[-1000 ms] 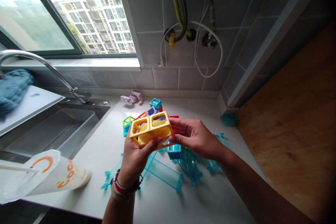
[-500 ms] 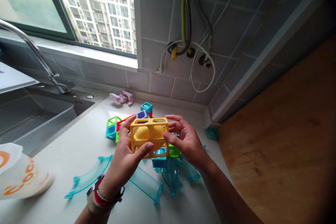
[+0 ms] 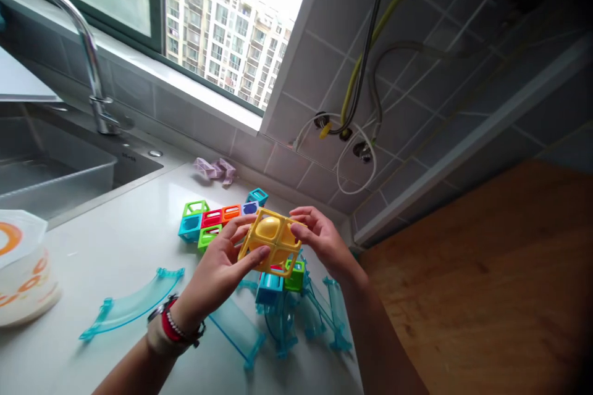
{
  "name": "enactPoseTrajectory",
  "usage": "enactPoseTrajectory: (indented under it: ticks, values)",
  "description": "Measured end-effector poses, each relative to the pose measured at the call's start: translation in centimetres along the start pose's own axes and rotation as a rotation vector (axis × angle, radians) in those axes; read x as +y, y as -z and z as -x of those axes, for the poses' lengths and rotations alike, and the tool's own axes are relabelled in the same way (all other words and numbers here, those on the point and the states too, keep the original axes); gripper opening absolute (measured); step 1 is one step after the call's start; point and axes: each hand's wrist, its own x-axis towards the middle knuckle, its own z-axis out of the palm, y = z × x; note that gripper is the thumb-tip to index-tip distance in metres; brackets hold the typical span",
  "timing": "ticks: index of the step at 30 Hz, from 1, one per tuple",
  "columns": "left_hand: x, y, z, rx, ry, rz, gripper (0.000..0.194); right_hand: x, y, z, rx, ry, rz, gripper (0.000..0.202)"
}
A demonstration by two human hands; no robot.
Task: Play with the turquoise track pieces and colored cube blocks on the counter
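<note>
A yellow openwork toy block [image 3: 272, 237] with rounded bulges inside is held up above the counter, tilted. My left hand [image 3: 227, 259] grips its left side, thumb across the front face. On the other side, the fingers and thumb of my right hand [image 3: 322, 237] close on the upper right edge. Behind the block lie joined coloured cube blocks: a red cube [image 3: 212, 218], an orange cube [image 3: 231, 213] and a blue cube [image 3: 190, 228] among them. Below it sit another blue cube [image 3: 269, 289] and a green cube [image 3: 294, 276], partly hidden by the yellow block.
Clear blue track pieces lie on the counter, including a curved one [image 3: 134, 302] and a straight one [image 3: 238, 330]. A lidded plastic cup [image 3: 28, 271] stands left, before the sink [image 3: 55, 179] and tap [image 3: 99, 86]. A crumpled pink wrapper [image 3: 215, 170] rests by the tiled wall.
The yellow block has tipped and turned clockwise between my hands, which still hold it. My view has tilted and shifted, so the window and wall appear rotated.
</note>
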Motion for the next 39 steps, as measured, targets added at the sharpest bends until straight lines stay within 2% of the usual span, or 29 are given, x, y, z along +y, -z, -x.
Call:
enactPoseTrajectory:
  ticks: [3, 7, 12, 15, 21, 25, 31, 39]
  values:
    - [0.4, -0.2, 0.1, 0.009, -0.01, 0.051, 0.066, -2.7, 0.4, -2.0, -0.203, -0.047, 0.199, 0.042]
    - [0.5, -0.1, 0.3, -0.013, 0.064, 0.104, 0.08, -5.3, 0.4, -3.5, -0.387, -0.111, 0.396, 0.048]
    - [0.2, -0.2, 0.5, -0.036, 0.129, 0.144, 0.085, -7.6, -0.1, -3.9, -0.543, -0.149, 0.708, 0.053]
    - [0.3, -0.3, 0.7, -0.04, 0.139, 0.154, 0.087, -8.6, -0.3, -4.0, -0.613, -0.151, 0.814, 0.055]
    - [0.7, -0.4, 0.7, -0.084, 0.17, 0.206, 0.09, -9.8, -0.5, -4.3, -0.653, -0.186, 0.891, 0.054]
    - [0.5, -0.4, 0.6, -0.109, 0.179, 0.186, 0.085, -10.5, -0.4, -4.2, -0.664, -0.165, 0.923, 0.054]
    - [0.2, -0.3, 0.5, -0.045, 0.131, 0.186, 0.09, -10.8, -0.7, -4.2, -0.662, -0.144, 0.93, 0.053]
    - [0.4, -0.5, 0.8, -0.079, 0.048, 0.179, 0.086, -11.2, -0.6, -4.5, -0.69, -0.189, 0.95, 0.055]
